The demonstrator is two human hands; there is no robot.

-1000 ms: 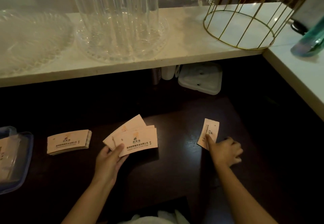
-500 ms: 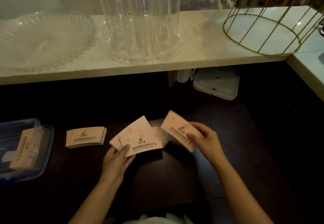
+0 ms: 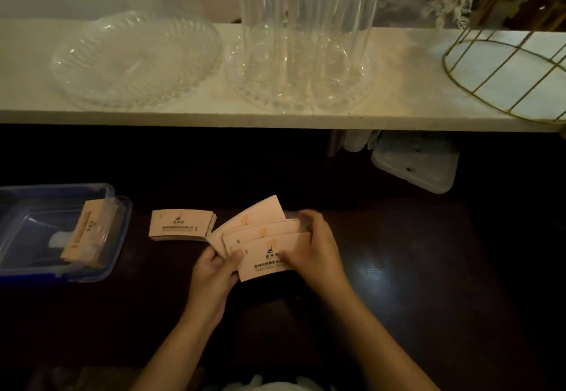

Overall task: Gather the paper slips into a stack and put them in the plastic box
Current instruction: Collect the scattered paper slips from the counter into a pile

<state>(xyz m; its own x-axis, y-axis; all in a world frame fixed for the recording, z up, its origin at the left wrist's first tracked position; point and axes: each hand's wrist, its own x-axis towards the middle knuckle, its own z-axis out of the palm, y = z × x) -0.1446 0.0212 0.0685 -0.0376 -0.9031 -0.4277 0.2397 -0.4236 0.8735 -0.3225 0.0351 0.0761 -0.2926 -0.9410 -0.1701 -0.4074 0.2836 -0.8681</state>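
Observation:
A fan of pink paper slips [image 3: 260,234] is held over the dark counter between both hands. My left hand [image 3: 216,271] pinches its lower left corner. My right hand [image 3: 312,249] grips its right end, covering part of the print. A squared stack of slips [image 3: 180,225] lies flat on the counter just left of the fan, touching nothing I hold. The clear plastic box [image 3: 119,219] with a blue rim sits at the far left and has another bundle of slips [image 3: 87,231] leaning inside it.
A white shelf [image 3: 214,115] runs across above the counter. It carries a clear glass platter [image 3: 134,59], tall upturned glasses [image 3: 306,32] on a glass tray and a gold wire basket [image 3: 508,78]. A white plastic lid [image 3: 416,167] lies under the shelf at right.
My right hand picked a lone slip off the counter at right, carried it left and laid it on the fan in my left hand. Both hands now hold the fan.

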